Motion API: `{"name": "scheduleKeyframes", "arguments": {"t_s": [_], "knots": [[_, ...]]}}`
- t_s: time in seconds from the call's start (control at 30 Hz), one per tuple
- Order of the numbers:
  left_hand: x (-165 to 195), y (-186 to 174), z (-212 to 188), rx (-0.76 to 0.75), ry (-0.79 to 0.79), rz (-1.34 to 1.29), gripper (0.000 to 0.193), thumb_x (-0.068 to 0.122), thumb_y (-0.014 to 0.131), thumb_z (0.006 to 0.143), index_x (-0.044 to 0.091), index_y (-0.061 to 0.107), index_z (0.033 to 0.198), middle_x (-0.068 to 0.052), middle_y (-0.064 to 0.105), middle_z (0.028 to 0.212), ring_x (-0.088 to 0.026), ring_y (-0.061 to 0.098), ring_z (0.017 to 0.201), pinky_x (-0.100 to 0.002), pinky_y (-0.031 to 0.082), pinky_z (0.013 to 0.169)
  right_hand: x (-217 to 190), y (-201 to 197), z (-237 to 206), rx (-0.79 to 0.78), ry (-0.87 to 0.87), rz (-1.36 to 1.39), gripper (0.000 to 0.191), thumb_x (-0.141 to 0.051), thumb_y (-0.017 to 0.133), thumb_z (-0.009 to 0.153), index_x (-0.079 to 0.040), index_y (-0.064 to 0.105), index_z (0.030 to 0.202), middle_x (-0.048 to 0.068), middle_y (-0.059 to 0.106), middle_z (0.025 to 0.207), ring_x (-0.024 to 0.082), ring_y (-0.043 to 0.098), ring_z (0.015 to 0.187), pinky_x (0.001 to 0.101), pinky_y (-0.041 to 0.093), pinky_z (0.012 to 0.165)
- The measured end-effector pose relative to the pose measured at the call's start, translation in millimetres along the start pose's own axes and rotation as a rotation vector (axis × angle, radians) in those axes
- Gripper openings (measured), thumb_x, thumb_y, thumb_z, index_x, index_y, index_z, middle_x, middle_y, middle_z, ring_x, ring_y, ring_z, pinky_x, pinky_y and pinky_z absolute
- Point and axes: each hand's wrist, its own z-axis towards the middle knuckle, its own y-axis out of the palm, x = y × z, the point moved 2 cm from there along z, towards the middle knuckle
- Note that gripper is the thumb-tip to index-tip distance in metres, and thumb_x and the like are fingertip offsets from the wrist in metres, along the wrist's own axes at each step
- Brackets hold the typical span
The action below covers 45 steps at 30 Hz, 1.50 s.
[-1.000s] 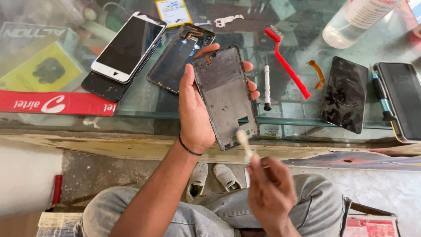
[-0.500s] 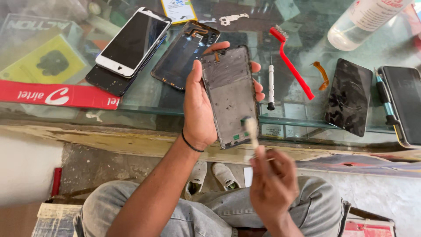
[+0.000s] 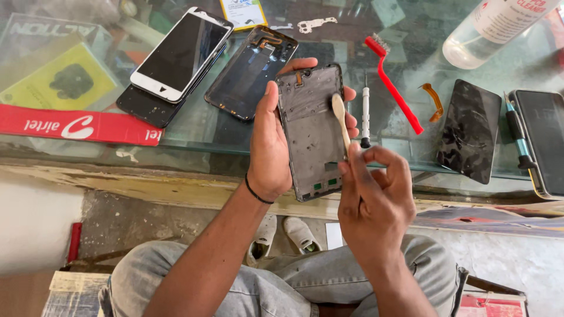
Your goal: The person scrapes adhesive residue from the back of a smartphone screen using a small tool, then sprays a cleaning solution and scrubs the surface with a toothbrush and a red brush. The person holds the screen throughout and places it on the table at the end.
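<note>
Grey phone frame [image 3: 311,132] in left hand [image 3: 271,147]; wooden stick [image 3: 341,120] (right hand [image 3: 376,199]) against it

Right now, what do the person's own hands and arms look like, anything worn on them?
Both forearms are bare, with no sleeves in view. The left hand has a thin black band around the wrist. The right hand shows no glove, ring or watch. No gloves on either hand.
</note>
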Motion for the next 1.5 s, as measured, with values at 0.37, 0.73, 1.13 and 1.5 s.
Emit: {"name": "scheduleKeyframes", "arguments": {"t_s": [0.37,0.73,1.13,1.5], "knots": [[0.9,0.5,0.8,0.032,-0.016,0.053,0.056,0.054,0.038,0.114,0.009,0.042,0.147,-0.025,0.063,0.127,-0.030,0.069,0.102,-0.044,0.058,0.094,-11.6,6.5,20.8,-0.032,0.011,-0.015,0.036,0.009,0.074,0.096,-0.002,0.071,0.131,0.010,0.056,0.112,0.009,0.053,0.060,0.0283,0.043,0.056],[1.9,-0.3,1.0,0.035,-0.015,0.125,0.056,0.054,0.036,0.116,0.008,0.042,0.147,-0.028,0.063,0.129,-0.031,0.069,0.108,-0.047,0.059,0.099,-35.6,10.7,45.0,-0.022,-0.007,-0.047,0.038,0.010,0.070,0.097,0.000,0.068,0.133,0.012,0.058,0.120,0.011,0.070,0.080,0.0267,0.056,0.065],[-5.7,-4.5,2.2,-0.008,-0.001,0.127,0.058,0.055,0.036,0.116,0.008,0.043,0.149,-0.025,0.064,0.127,-0.030,0.069,0.107,-0.042,0.059,0.096,-18.3,25.6,16.4,0.002,-0.058,0.039,0.043,0.014,0.070,0.087,-0.003,0.073,0.126,0.009,0.059,0.116,0.011,0.068,0.073,0.0271,0.056,0.064],[-5.6,-5.6,-1.1,0.042,0.013,0.105,0.061,0.056,0.030,0.116,0.007,0.041,0.152,-0.027,0.063,0.128,-0.030,0.069,0.108,-0.043,0.059,0.097,-35.8,19.5,33.3,-0.019,-0.040,0.074,0.035,0.013,0.071,0.089,-0.002,0.075,0.120,0.011,0.061,0.119,0.013,0.064,0.067,0.0267,0.051,0.060]]}}
